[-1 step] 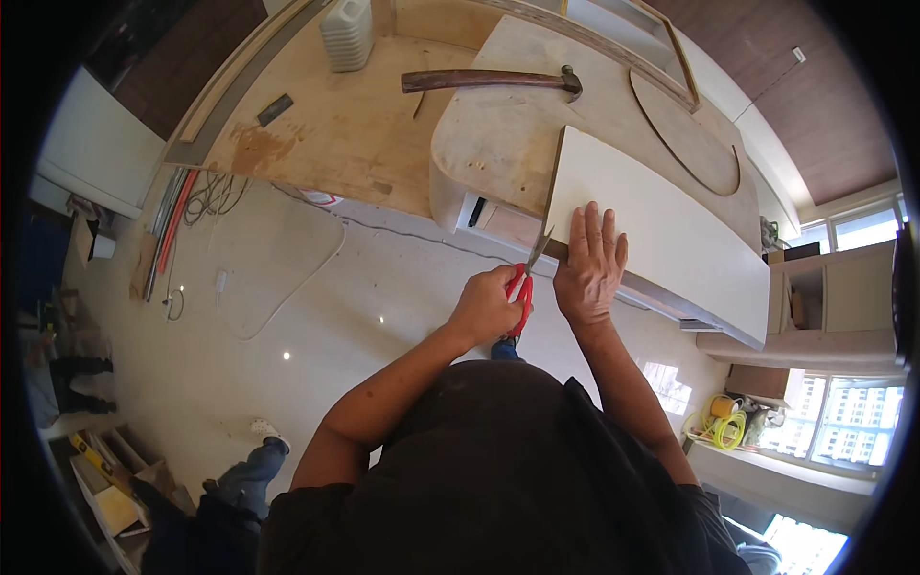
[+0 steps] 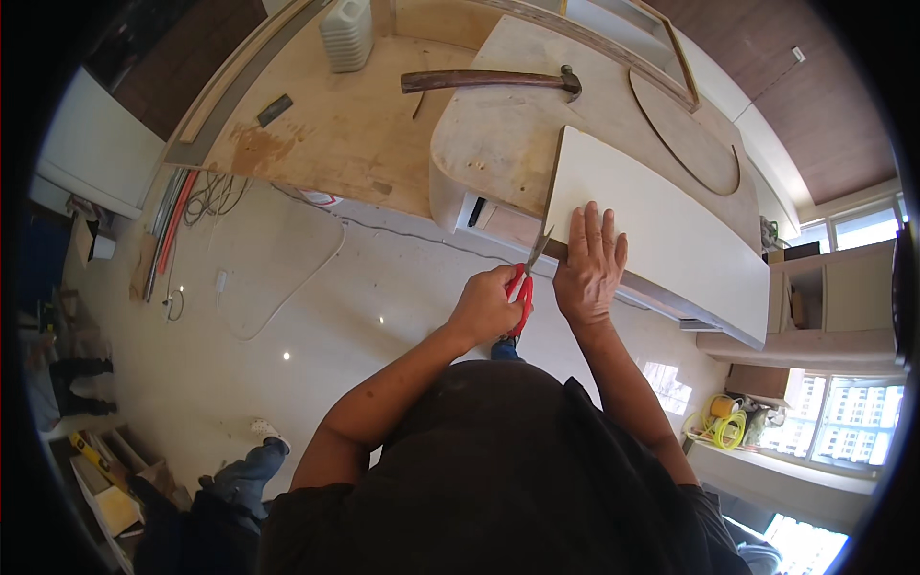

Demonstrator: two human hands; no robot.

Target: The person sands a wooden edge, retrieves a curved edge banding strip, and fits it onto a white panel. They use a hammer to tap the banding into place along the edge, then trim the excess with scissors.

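Observation:
My left hand (image 2: 486, 309) is closed round the red handles of a pair of scissors (image 2: 522, 287). Their blades point up and away, slightly parted, at the near left corner of a white panel (image 2: 661, 220). A dark edge strip (image 2: 554, 251) shows at that corner beside the blades; whether they touch it, I cannot tell. Fingers stretched out, my right hand (image 2: 590, 273) lies flat on the panel near the same corner. The panel rests on a wooden worktop (image 2: 489, 144) and overhangs its near side.
Beyond the panel lie a hammer (image 2: 489, 80) and a curved dark strip (image 2: 661, 134). A dark block (image 2: 275, 110) and a white jug (image 2: 346, 38) stand left on the bench. Cables (image 2: 213, 196) run over the floor. Another person's leg (image 2: 244, 474) is at lower left.

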